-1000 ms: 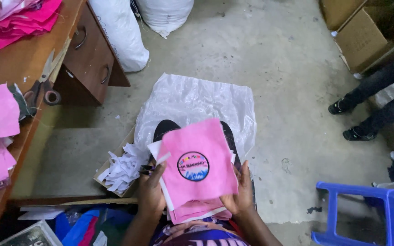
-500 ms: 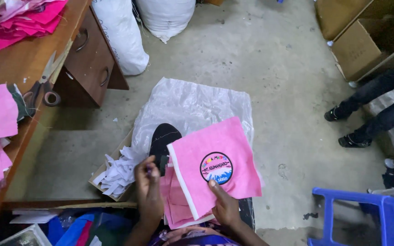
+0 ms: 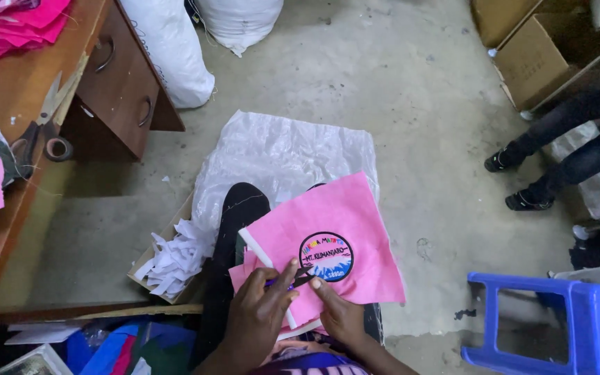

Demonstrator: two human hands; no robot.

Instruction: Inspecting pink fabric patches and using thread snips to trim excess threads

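Note:
A pink fabric piece (image 3: 342,215) with a round black-rimmed printed emblem (image 3: 326,256) lies on top of a stack of like pink pieces (image 3: 244,272) on my lap. My right hand (image 3: 338,312) grips the near edge of the top piece, thumb just below the emblem. My left hand (image 3: 262,309) is closed at that same edge, pinching a small dark thing against the fabric; what it is I cannot tell. My dark-trousered leg (image 3: 241,212) stretches out underneath.
A white plastic sheet (image 3: 279,149) covers the floor ahead. A cardboard tray of white paper scraps (image 3: 171,260) sits at my left. A wooden desk (image 3: 112,76) with scissors (image 3: 39,118) and tape stands left. A blue plastic stool (image 3: 557,319) is right; another person's legs (image 3: 557,146) beyond.
The top pink piece has swung to the right and settled lower on the stack. Both hands have come together at its near edge, close to the emblem.

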